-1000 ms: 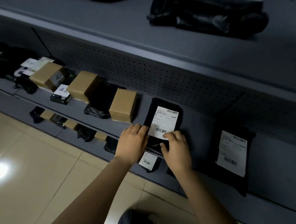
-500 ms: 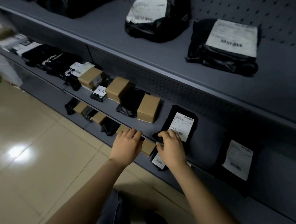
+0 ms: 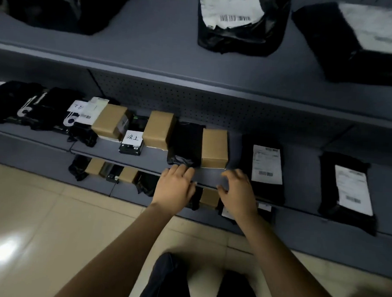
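right hand [image 3: 238,191], like my left hand [image 3: 176,186], has come off the labelled black parcel [image 3: 265,165] and hangs slack and empty, parcel lying just to its right on the shelf [image 3: 303,170], so i judge it shelved.

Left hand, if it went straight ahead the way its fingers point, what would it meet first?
Probably the crumpled black plastic parcel on the grey metal shelf, lying just beyond the fingertips of the left hand; whether they already touch it is unclear.

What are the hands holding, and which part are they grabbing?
Nothing. The left hand is spread flat at the shelf edge below the brown box; the right hand hangs loosely curled nearby, gripping nothing.
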`<state>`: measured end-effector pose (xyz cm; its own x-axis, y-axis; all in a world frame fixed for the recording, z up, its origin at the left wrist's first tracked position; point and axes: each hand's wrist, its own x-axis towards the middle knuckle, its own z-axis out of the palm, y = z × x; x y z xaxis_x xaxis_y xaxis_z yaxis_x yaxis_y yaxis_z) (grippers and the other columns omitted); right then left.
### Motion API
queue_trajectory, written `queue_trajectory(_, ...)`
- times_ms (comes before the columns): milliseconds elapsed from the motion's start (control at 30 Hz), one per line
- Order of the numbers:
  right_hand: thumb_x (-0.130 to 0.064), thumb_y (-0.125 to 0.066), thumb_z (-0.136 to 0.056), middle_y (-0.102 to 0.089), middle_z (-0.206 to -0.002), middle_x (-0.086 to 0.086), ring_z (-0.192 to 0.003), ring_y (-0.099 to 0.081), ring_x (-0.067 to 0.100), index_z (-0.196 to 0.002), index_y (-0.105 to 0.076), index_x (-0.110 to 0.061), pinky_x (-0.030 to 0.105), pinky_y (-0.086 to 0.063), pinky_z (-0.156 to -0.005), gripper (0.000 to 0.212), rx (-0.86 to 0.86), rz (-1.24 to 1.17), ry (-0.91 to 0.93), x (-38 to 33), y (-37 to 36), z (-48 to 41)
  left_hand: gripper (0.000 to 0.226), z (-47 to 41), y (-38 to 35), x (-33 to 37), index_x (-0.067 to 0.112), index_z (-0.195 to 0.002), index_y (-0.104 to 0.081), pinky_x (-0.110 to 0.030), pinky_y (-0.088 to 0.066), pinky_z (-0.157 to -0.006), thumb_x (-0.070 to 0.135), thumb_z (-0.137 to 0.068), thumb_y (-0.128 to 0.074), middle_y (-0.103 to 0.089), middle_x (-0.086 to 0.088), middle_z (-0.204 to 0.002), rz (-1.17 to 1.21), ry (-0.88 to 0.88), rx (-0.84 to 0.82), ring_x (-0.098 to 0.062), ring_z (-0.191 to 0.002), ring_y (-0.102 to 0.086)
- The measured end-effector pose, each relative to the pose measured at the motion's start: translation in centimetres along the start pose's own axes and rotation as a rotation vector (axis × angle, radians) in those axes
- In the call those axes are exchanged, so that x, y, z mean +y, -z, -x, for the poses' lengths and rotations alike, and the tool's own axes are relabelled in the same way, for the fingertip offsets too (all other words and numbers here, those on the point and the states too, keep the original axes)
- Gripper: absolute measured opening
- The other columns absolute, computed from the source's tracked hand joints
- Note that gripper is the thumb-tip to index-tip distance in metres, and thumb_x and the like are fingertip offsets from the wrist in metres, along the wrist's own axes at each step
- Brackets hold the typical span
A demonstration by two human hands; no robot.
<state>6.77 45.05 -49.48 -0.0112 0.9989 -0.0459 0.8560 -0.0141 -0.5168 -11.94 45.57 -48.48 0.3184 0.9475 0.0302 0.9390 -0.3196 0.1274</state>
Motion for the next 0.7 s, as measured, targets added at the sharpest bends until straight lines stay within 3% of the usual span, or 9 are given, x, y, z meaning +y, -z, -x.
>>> queue_trajectory(100,-0.017,-0.072,-0.085,-0.060,-0.114,0.016,-0.107,-0.057,0.034,-0.115,-0.062,-0.006,0.039,-0.050,-0.085,0.034,0.028,-0.048,-0.106,-0.3,-1.9,-0.7,0.029,-1.0,-1.1,-2.1,0.010,-0.108,-0.062,-0.039,-0.049,-0.072,0.029,-0.086,-0.067,-0.062,-0.011,-0.099,0.023,-0.053,-0.044,-0.032,-0.089,-0.060)
queue_trajectory(233,-0.018,-0.071,-0.086,-0.055,-0.121,0.015,-0.111,-0.056,0.032,-0.123,-0.058,-0.008,0.039,-0.052,-0.086,0.041,0.048,-0.105,-0.222,0.7,-3.9,-2.6,0.042,-3.4,-3.3,-3.5,0.016,-0.137,-0.044,-0.036,-0.038,-0.095,0.038,-0.100,-0.041,-0.050,-0.007,-0.131,0.085,-0.059,-0.111,-0.027,-0.119,-0.046)
queue_trajectory(500,-0.020,-0.069,-0.087,-0.047,-0.132,0.015,-0.119,-0.051,0.031,-0.143,-0.040,-0.012,0.039,-0.047,-0.096,0.064,0.096,-0.157,-0.284,5.5,-8.5,-8.3,0.055,-8.4,-9.7,-4.3,0.017,-0.148,-0.033,-0.036,-0.038,-0.103,0.035,-0.099,-0.048,-0.044,-0.007,-0.142,0.237,-0.074,-0.010,-0.026,-0.127,-0.042)
queue_trajectory(700,-0.023,-0.065,-0.091,-0.052,-0.123,0.013,-0.110,-0.056,0.030,-0.123,-0.055,-0.010,0.031,-0.046,-0.087,0.037,0.164,-0.272,-0.221,7.7,-11.7,-9.3,0.066,-9.2,-13.3,-3.4,0.014,-0.153,-0.021,-0.029,-0.036,-0.107,0.028,-0.098,-0.054,-0.032,-0.009,-0.155,0.455,-0.065,0.014,-0.025,-0.138,-0.036)
